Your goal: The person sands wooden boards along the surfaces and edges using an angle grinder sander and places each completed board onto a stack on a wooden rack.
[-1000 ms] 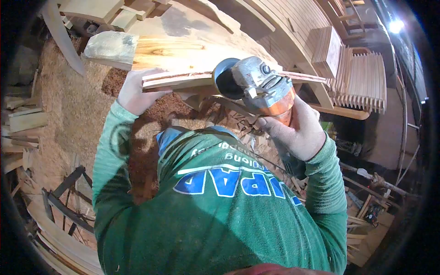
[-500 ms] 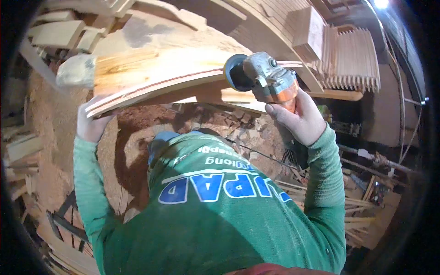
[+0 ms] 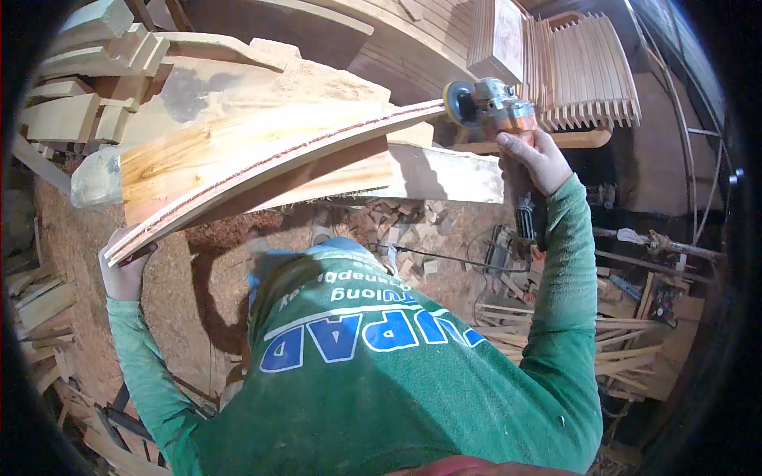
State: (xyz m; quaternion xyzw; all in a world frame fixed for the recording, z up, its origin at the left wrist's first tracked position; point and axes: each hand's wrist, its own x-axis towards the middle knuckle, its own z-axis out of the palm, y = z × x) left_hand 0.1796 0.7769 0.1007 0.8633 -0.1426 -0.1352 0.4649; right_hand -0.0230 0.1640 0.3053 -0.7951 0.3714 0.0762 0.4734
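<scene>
A long curved wooden piece (image 3: 286, 163), with a thin dark line along its edge, slants across a wide pale board (image 3: 182, 163). At its lower left end, my left hand (image 3: 125, 266) is closed around the wood. My right hand (image 3: 542, 161) grips an angle grinder (image 3: 509, 113) with an orange and grey body. The grinder's round disc (image 3: 460, 104) is at the far right end of the curved piece; whether they touch I cannot tell.
Cut wood blocks (image 3: 67, 115) are piled at the upper left. A row of thin curved slats (image 3: 591, 75) stands at the upper right beside a wooden block (image 3: 498, 40). Offcuts (image 3: 425, 230) and sawdust cover the floor, with a dark cord (image 3: 452, 258) among them.
The grinder has moved right to the curved piece's far end. The piece now slants more steeply, its left end lower and nearer my body. My left hand has moved down with it.
</scene>
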